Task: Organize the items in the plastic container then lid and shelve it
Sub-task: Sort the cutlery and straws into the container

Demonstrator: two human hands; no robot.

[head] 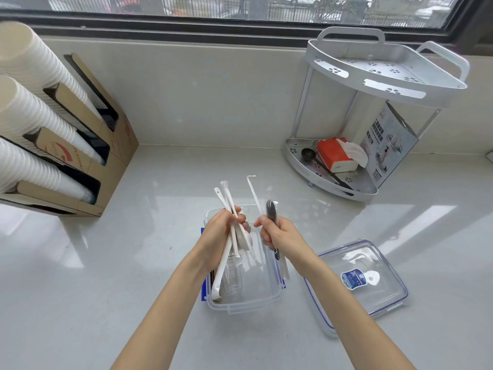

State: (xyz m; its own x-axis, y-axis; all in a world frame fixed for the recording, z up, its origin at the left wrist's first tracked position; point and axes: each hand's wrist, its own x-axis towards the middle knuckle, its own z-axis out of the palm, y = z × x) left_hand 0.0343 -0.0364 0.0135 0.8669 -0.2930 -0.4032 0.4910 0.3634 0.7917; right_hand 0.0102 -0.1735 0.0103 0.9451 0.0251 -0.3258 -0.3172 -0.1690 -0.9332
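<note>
A clear plastic container (248, 303) with blue side clips stands on the counter at the centre front. Above it, my left hand (217, 231) is shut on a bundle of white plastic spoons and wrapped straws (226, 201). My right hand (277, 233) is shut on a black plastic fork (271, 209) in a clear wrapper, with a thin white straw sticking up beside it. The container's clear lid (373, 287), blue-sealed and carrying a blue label, lies flat on the counter to the right. Some clear wrapped items remain inside the container, partly hidden by my hands.
A white two-tier corner shelf (386, 78) stands at the back right; its lower tier holds a red tissue pack (334, 153), a black scoop and a printed box. A cardboard dispenser with stacks of paper cups (34, 102) fills the left side. A window runs behind.
</note>
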